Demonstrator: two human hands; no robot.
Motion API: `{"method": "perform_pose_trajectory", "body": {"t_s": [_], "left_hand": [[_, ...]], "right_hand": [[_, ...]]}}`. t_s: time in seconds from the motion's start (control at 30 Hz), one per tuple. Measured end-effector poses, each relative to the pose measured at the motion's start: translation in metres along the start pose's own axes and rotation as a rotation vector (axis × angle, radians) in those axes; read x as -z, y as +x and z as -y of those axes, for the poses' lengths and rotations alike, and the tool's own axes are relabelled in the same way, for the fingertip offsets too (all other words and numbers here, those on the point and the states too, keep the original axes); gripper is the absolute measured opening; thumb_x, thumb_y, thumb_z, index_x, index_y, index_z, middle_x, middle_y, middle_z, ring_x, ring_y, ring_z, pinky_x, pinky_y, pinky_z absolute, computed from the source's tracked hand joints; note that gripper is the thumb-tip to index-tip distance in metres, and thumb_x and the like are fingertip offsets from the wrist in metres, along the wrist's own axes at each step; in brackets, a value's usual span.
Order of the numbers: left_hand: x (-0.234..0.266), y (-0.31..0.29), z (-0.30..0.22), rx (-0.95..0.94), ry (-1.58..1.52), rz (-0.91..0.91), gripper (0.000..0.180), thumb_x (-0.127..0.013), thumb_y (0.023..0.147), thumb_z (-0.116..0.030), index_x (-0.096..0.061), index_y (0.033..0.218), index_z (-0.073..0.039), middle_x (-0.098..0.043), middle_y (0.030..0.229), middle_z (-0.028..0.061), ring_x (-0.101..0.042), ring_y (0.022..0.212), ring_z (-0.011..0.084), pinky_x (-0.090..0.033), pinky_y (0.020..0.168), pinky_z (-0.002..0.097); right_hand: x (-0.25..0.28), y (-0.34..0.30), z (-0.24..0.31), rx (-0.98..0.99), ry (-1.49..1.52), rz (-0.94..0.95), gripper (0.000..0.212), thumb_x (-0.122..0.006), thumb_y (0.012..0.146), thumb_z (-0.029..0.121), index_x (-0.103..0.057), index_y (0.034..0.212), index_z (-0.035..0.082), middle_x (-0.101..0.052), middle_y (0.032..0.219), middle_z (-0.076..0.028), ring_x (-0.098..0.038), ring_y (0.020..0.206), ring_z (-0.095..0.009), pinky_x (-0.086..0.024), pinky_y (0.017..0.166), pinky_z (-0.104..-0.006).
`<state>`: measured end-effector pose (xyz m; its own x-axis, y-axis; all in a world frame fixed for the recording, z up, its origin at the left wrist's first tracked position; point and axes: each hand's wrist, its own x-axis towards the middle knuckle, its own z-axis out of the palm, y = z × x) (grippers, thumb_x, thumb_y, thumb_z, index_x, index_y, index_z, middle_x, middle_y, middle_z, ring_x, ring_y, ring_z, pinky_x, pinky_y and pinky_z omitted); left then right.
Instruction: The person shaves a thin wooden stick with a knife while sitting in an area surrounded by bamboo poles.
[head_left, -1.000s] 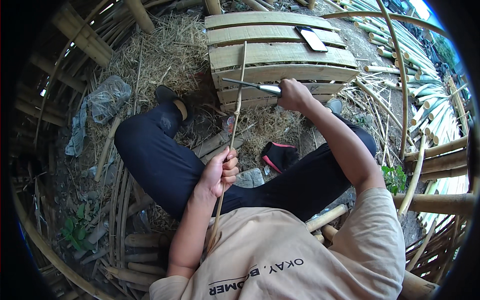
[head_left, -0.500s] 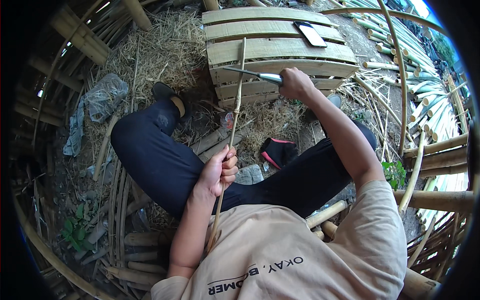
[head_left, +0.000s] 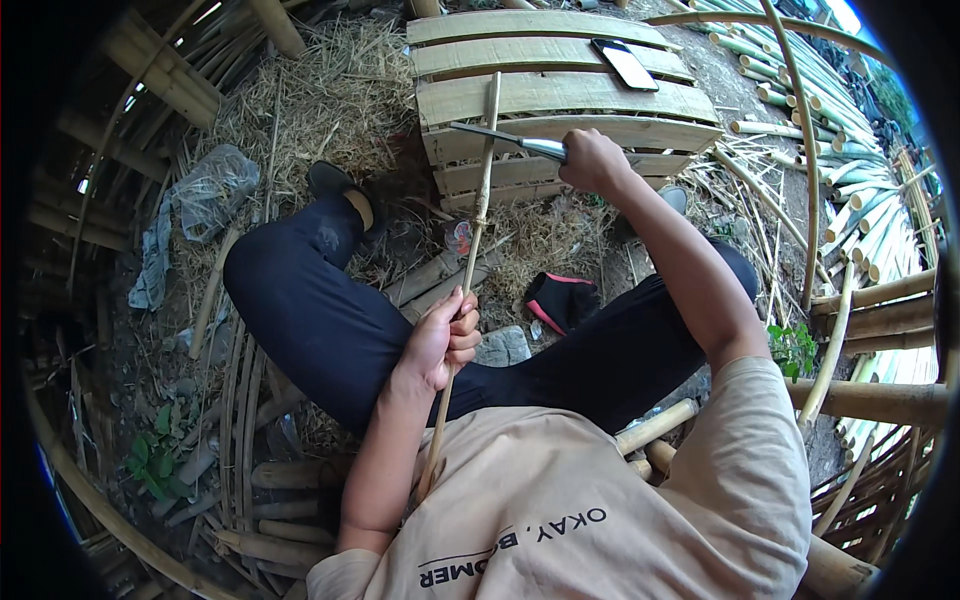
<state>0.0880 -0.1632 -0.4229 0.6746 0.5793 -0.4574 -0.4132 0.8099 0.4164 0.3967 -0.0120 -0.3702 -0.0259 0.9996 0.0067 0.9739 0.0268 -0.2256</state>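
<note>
My left hand [head_left: 441, 340] is closed around a thin bamboo stick [head_left: 481, 215] above my lap. The stick slants away from me, with a knot partway up; its near end rests against my shirt. Its far end stands over the slatted wooden bench [head_left: 560, 95]. In my closed right hand [head_left: 594, 160] is a knife [head_left: 541, 148], its handle partly hidden by my fingers. The narrow blade points left and crosses the stick near its far end, seemingly touching it.
A phone [head_left: 626, 65] lies on the bench. On the ground are a black and pink cloth item [head_left: 562, 302], a grey stone [head_left: 503, 346] and a clear plastic bag [head_left: 215, 190]. Cut bamboo poles [head_left: 865, 210] are piled at right, and straw [head_left: 330, 90] covers ground at far left.
The stick's far end has shifted slightly right and shows a wider pale face. My right hand and the knife have moved a little farther away. My left hand keeps its hold.
</note>
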Motion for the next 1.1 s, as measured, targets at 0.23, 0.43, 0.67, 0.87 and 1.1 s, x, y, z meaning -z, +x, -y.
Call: {"method": "perform_pose_trajectory", "body": {"t_s": [0.23,0.43,0.67,0.87,1.1], "left_hand": [[-0.007,-0.001,-0.002,-0.153,0.228,-0.193,0.03,-0.038,0.111,-0.035,-0.052,0.109,-0.008,-0.029,0.064,-0.0073,-0.025,0.048,-0.0001,-0.021,0.039,0.0178],[-0.015,0.004,-0.011,-0.253,0.66,-0.344,0.027,-0.037,0.111,-0.031,-0.053,0.112,-0.009,-0.053,0.081,-0.0012,-0.04,0.053,0.0032,-0.037,0.044,0.0189],[-0.024,0.044,-0.036,-0.179,0.893,-0.466,0.026,-0.041,0.109,-0.032,-0.054,0.109,-0.01,-0.057,0.086,-0.0007,-0.052,0.067,0.007,-0.046,0.05,0.023],[-0.019,0.07,-0.038,-0.22,0.773,-0.442,0.032,-0.04,0.109,-0.038,-0.052,0.097,-0.01,-0.045,0.067,-0.0049,-0.039,0.048,0.0049,-0.029,0.04,0.0236],[-0.038,0.039,-0.033,-0.043,0.312,-0.245,0.035,-0.038,0.109,-0.043,-0.042,0.085,-0.019,-0.029,0.061,-0.0103,-0.022,0.044,0.0011,-0.014,0.039,0.0218]], "right_hand": [[-0.002,-0.029,0.023,0.161,-0.088,0.211,0.043,-0.073,0.08,0.044,-0.073,0.095,0.004,-0.073,0.09,-0.021,-0.072,0.088,-0.038,-0.058,0.08,-0.0487],[-0.006,-0.039,0.029,0.226,0.091,0.182,0.057,-0.064,0.088,0.062,-0.07,0.108,0.01,-0.072,0.092,-0.019,-0.071,0.089,-0.038,-0.057,0.082,-0.0511],[-0.013,-0.029,0.011,0.232,-0.049,0.072,0.037,-0.072,0.083,0.042,-0.071,0.091,0.006,-0.072,0.084,-0.017,-0.071,0.083,-0.037,-0.058,0.075,-0.0493],[-0.007,-0.027,0.015,0.238,-0.072,0.064,0.031,-0.073,0.08,0.034,-0.07,0.086,0.003,-0.071,0.081,-0.018,-0.071,0.082,-0.038,-0.058,0.073,-0.0488],[0.023,-0.038,0.037,0.231,-0.117,0.043,0.028,-0.074,0.076,0.03,-0.071,0.086,0.005,-0.071,0.08,-0.019,-0.071,0.08,-0.038,-0.059,0.072,-0.047]]}}
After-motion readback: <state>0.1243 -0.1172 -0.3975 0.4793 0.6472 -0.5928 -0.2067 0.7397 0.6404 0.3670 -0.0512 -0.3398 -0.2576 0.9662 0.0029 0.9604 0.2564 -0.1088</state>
